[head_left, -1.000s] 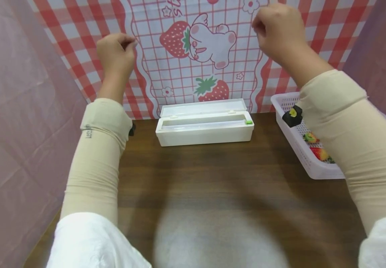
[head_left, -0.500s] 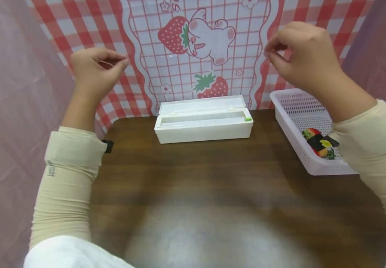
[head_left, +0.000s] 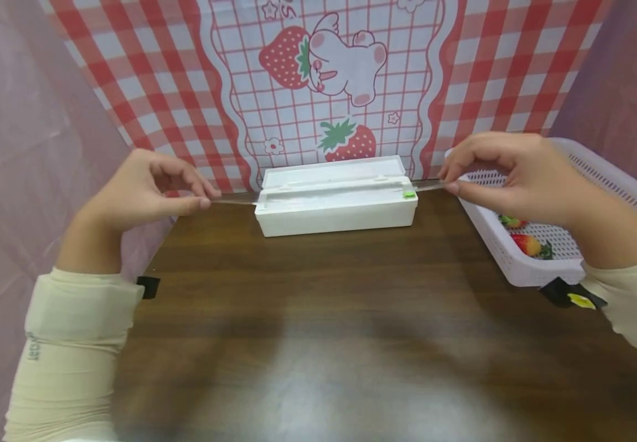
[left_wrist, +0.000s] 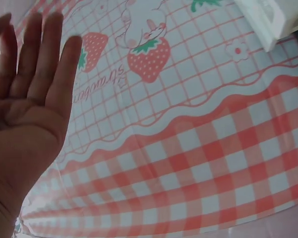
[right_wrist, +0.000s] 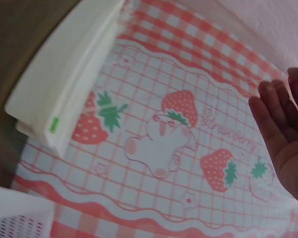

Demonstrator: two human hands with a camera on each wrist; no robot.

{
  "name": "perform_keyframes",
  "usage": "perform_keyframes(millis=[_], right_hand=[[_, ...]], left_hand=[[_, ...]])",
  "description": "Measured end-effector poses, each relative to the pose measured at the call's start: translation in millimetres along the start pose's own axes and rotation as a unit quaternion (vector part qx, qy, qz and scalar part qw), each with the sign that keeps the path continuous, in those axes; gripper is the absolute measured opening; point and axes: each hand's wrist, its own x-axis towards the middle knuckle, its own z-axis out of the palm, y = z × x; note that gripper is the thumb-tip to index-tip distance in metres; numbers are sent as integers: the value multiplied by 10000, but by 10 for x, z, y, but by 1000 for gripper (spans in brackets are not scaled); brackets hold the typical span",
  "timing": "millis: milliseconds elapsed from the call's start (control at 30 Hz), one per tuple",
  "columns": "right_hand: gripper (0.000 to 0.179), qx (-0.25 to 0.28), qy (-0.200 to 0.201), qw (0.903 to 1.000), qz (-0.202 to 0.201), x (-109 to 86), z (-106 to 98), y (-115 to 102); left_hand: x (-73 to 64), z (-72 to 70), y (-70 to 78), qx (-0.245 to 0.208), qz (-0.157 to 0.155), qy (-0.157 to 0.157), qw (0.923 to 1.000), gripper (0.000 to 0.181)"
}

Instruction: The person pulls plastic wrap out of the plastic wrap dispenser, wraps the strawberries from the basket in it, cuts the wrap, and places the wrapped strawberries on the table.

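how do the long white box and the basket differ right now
The white box has smooth, solid walls; the basket has rows of small holes.
The white box has a raised lid along its back; the basket shows no lid.
The white box sits between the left hand and right hand; the basket is partly hidden behind the right hand and holds leafy red fruit.
Both are pale and stand on the table.

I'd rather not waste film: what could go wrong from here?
The clear film, pinched by the left hand and right hand, could slip or fold. It meets the white box on both sides and might snag. The right hand overlaps the basket in the head view and might bump it.
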Motion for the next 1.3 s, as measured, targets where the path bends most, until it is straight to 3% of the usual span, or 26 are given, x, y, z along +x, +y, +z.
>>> perform_keyframes(millis=[100, 233, 367, 533, 700, 900, 1067, 1200, 1300], right_hand=[[38, 452, -348, 9983, -115, -134, 57, -5], [44, 1152, -878, 9886, -407, -293, 186, 26], [41, 1666, -1598, 9716, -520, -418, 361, 82], [34, 2229, -2657, 9375, -288, -551, 597, 140], [23, 2386, -3457, 9070, 314, -645, 794, 171], [20, 1902, -4144, 8858, 868, -696, 1025, 197], [14, 1675, -4711, 8539, 1447, -717, 1102, 177], [17, 1528, -5063, 8294, 1798, -720, 1122, 176], [21, 1456, -5119, 8265, 1837, -723, 1118, 174]], left_hand=[[-79, 69, -49, -305, -115, -777, 9964, 11], [-159, 236, -130, -558, -611, -1747, 9811, 12], [-222, 462, -216, -609, -1094, -2287, 9654, 10], [-296, 726, -322, -407, -1415, -2654, 9528, 14], [-351, 970, -412, 69, -1268, -3013, 9451, 19], [-392, 1212, -500, 727, -974, -3220, 9389, 23], [-399, 1338, -535, 1297, -770, -3285, 9324, 22], [-407, 1392, -531, 1613, -1089, -3357, 9216, 17], [-420, 1418, -542, 1685, -1424, -3468, 9116, 17]])
